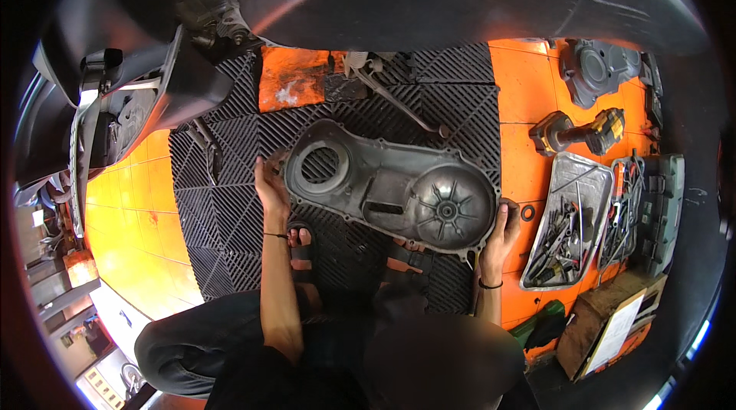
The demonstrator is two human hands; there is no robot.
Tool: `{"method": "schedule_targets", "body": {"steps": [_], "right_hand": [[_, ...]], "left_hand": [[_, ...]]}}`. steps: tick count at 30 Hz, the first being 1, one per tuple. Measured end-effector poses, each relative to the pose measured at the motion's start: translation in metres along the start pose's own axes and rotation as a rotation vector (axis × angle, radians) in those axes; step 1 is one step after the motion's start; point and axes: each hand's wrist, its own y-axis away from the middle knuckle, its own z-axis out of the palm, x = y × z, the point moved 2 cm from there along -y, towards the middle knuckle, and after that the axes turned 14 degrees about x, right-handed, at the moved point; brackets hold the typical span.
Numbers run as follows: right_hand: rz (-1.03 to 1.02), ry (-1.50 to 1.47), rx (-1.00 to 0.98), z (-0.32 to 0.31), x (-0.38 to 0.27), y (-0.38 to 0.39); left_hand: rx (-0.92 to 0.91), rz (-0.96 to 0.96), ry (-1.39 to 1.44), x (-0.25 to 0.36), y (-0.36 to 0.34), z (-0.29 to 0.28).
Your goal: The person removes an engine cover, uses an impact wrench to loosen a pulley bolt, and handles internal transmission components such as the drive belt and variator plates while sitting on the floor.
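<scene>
A long grey metal crankcase cover [383,158] is held level in front of me, its hollow inner side facing up. It has a round opening at the left end and a ribbed round recess at the right end. My left hand [274,184] grips the left end by its edge. At the right end, my right hand [502,232] is closed on the rim, with the thumb on top. The fingertips under the cover are hidden on both sides. Below it lies black slatted matting [230,218], with my sandalled feet on it.
A scooter's dark body [460,3] spans the far side. To the right on orange tiles are another engine cover [598,69], a cordless power tool [579,132], a metal tray [543,276] of tools, a grey case [664,210], a cardboard box [586,333] and a black ring [527,213].
</scene>
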Motion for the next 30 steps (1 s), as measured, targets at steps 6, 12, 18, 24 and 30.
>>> {"method": "schedule_targets", "body": {"steps": [6,12,18,24,30], "right_hand": [[0.171,0.079,-0.107,0.009,0.014,0.005],[0.147,0.184,-0.153,0.007,0.009,0.01],[0.166,0.167,-0.269,0.006,0.018,0.004],[0.141,0.226,-0.27,0.004,0.014,-0.003],[0.084,0.224,-0.311,-0.001,0.026,-0.008]], "left_hand": [[0.04,-0.02,0.001,-0.003,0.004,-0.005],[0.483,-0.041,0.006,0.002,-0.028,-0.046],[0.744,0.124,0.31,0.055,-0.099,-0.151],[0.038,0.154,-0.124,0.144,-0.141,-0.097],[-0.197,-0.047,0.227,0.126,-0.125,-0.046]]}}
